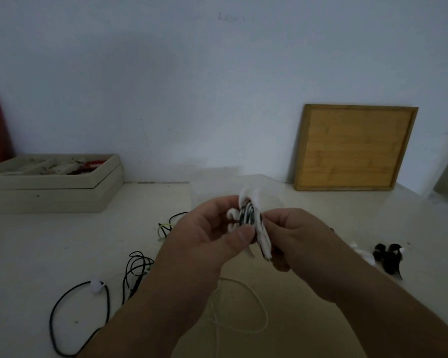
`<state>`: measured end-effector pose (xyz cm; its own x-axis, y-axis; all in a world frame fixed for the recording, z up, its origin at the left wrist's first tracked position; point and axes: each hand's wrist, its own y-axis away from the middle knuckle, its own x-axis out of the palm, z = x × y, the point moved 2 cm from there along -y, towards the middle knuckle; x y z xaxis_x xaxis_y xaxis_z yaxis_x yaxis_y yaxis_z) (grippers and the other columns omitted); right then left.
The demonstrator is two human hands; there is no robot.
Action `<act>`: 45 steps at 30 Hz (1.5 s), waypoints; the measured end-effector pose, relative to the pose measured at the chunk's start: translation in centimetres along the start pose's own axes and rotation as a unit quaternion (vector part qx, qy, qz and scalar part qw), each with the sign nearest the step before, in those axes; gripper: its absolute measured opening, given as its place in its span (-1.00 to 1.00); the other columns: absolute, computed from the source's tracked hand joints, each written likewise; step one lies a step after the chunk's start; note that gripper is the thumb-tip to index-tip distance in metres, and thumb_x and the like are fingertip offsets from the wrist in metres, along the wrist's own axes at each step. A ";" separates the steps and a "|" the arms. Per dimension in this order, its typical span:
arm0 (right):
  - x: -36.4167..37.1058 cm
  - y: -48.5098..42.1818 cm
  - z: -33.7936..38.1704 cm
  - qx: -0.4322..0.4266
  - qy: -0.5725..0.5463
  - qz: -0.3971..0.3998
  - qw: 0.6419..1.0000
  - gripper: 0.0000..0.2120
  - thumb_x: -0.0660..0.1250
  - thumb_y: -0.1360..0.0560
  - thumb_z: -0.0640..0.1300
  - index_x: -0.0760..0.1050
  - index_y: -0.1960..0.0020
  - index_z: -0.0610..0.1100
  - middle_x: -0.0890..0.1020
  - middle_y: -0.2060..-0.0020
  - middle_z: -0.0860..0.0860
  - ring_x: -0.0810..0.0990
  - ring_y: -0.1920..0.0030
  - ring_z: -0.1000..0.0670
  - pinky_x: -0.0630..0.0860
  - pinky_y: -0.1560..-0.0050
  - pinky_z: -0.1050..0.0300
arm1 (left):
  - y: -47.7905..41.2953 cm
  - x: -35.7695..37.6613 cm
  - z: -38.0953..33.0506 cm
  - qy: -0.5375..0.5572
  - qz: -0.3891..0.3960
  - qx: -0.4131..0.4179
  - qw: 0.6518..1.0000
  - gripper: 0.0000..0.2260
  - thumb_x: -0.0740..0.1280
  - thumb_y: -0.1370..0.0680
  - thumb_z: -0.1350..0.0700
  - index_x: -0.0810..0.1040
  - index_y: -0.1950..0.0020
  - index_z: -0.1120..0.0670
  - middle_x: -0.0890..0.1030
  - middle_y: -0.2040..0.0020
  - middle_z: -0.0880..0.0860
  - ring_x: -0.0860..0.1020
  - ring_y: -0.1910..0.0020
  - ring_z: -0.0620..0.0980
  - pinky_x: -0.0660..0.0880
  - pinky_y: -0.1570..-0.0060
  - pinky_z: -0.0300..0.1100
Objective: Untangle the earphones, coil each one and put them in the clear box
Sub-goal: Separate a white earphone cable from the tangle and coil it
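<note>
Both forearms reach in from the bottom edge and meet over the middle of the pale tabletop (pixel 36 241), where the left hand (pixel 204 236) and right hand (pixel 295 236) share a small coiled bundle of black and white earphone cable (pixel 254 223), held up off the surface. The left thumb presses against the coil's near side with the fingers curled behind it; the right fingers are curled round its other side (white loops stick out above both). Just behind the hands stands a faint clear plastic box (pixel 274 188), hard to make out. Under the wrists a thin white cable (pixel 246 288) loops loosely on the table. To the left lie a tangle of thin black cable (pixel 137 267) and a long black cable loop (pixel 62 306) with a small white clip (pixel 96 286). To the right sits a dark bunched bundle (pixel 388 257). Farther back, a shallow beige tray of small items (pixel 62 195) stands at the left, and a square wooden board (pixel 354 148) leans on the white wall.
</note>
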<state>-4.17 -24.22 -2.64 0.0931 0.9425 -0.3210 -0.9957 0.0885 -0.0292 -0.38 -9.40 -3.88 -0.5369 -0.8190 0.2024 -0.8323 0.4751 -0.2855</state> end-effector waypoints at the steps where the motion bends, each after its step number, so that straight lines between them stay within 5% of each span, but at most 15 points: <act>1: 0.5 0.0 0.0 -0.003 -0.007 0.010 1.000 -0.60 0.20 -0.65 -0.06 0.55 0.34 -0.06 0.38 0.49 -0.01 0.27 0.49 0.05 0.23 0.44 0.14 | -0.2 -0.1 0.1 0.014 -0.023 -0.003 1.000 -0.72 0.46 -0.34 0.18 0.70 -0.03 -0.01 0.72 0.01 0.11 0.67 -0.02 0.06 0.59 0.02 -0.20; 4: 1.4 0.1 0.2 -0.028 0.010 0.035 0.999 -0.67 0.18 -0.66 -0.11 0.57 0.20 -0.16 0.40 0.43 -0.07 0.33 0.47 0.01 0.29 0.43 0.18 | -0.5 -0.6 0.3 0.041 -0.091 -0.003 0.995 -0.66 0.60 -0.27 0.13 0.68 -0.01 0.10 0.71 0.05 0.14 0.67 0.04 0.09 0.61 0.06 -0.14; 8: 1.5 0.2 0.1 -0.040 0.074 0.047 0.995 -0.70 0.21 -0.63 -0.21 0.50 0.26 -0.24 0.51 0.52 -0.02 0.43 0.50 0.04 0.37 0.41 0.27 | -0.3 -1.0 0.0 -0.020 -0.149 0.011 0.989 -0.52 0.49 -0.20 0.00 0.60 -0.07 0.14 0.72 0.08 0.10 0.69 0.09 0.07 0.62 0.14 -0.19; 14: 1.5 0.2 0.1 0.032 -0.157 0.091 0.983 -0.78 0.26 -0.60 -0.24 0.65 0.13 -0.15 0.63 0.34 -0.14 0.56 0.49 -0.01 0.48 0.47 0.20 | 0.1 -0.7 -0.7 -0.129 -0.188 0.054 0.972 -0.65 0.57 -0.28 0.15 0.57 -0.01 0.12 0.70 0.19 0.04 0.68 0.22 -0.05 0.55 0.30 -0.35; 19: 1.3 0.1 0.2 0.015 -0.187 0.125 0.974 -0.78 0.21 -0.62 -0.26 0.60 -0.15 -0.15 0.63 0.31 -0.18 0.55 0.52 0.00 0.44 0.52 0.24 | 0.3 -0.4 -1.4 -0.150 -0.200 0.076 0.965 -0.56 0.55 -0.20 0.05 0.54 0.01 0.16 0.66 0.25 0.12 0.65 0.32 -0.02 0.50 0.39 -0.39; 25: 1.3 0.1 0.3 -0.034 -0.190 0.136 0.972 -0.79 0.20 -0.59 -0.27 0.61 -0.04 -0.21 0.55 0.37 -0.18 0.46 0.54 0.00 0.37 0.51 0.28 | 0.4 -1.1 -1.0 -0.171 -0.222 0.008 0.960 -0.43 0.48 -0.19 -0.20 0.53 -0.14 -0.06 0.65 0.28 0.10 0.66 0.29 -0.07 0.55 0.33 -0.34; 29: 1.2 0.0 0.1 -0.039 -0.191 0.146 0.970 -0.75 0.20 -0.59 -0.25 0.49 -0.14 -0.41 0.53 0.38 -0.18 0.43 0.52 -0.02 0.37 0.48 0.24 | 0.2 -1.2 -0.6 -0.114 -0.215 -0.039 0.969 -0.49 0.49 -0.18 -0.20 0.64 0.02 0.10 0.61 0.40 0.05 0.63 0.38 -0.02 0.58 0.37 -0.21; 36: 1.1 -0.1 0.0 -0.035 -0.262 0.158 0.951 -0.71 0.25 -0.51 -0.22 0.58 -0.16 -0.30 0.52 0.40 -0.17 0.40 0.53 0.00 0.34 0.48 0.19 | 0.3 -0.6 -0.6 -0.089 -0.176 -0.115 0.974 -0.66 0.42 -0.40 -0.17 0.50 0.31 0.08 0.52 0.43 0.04 0.51 0.42 -0.01 0.47 0.44 -0.21; 41: 0.7 0.3 0.5 -0.035 -0.329 0.138 0.934 -0.62 0.29 -0.48 -0.31 0.54 -0.29 -0.18 0.49 0.43 -0.19 0.38 0.54 -0.02 0.37 0.50 0.19 | 0.4 -0.1 -1.1 -0.033 -0.132 -0.137 0.981 -0.63 0.27 -0.59 -0.07 0.49 0.38 0.04 0.50 0.42 0.14 0.30 0.60 -0.03 0.24 0.51 -0.24; 45: 0.7 0.2 0.6 -0.038 -0.351 0.126 0.927 -0.61 0.29 -0.48 -0.30 0.54 -0.29 -0.15 0.49 0.43 -0.18 0.38 0.54 -0.01 0.38 0.50 0.19 | 0.7 0.0 -1.2 -0.095 -0.102 -0.150 0.979 -0.47 0.07 -0.57 -0.30 0.56 0.22 0.08 0.41 0.53 0.01 0.26 0.64 -0.14 0.19 0.56 -0.30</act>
<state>-4.31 -23.35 -2.26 -0.1902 0.9100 0.3685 -0.9808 -0.1599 -0.1114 -1.17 -8.67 -2.98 -0.3443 -0.9380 0.0406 -0.9377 0.3458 0.0354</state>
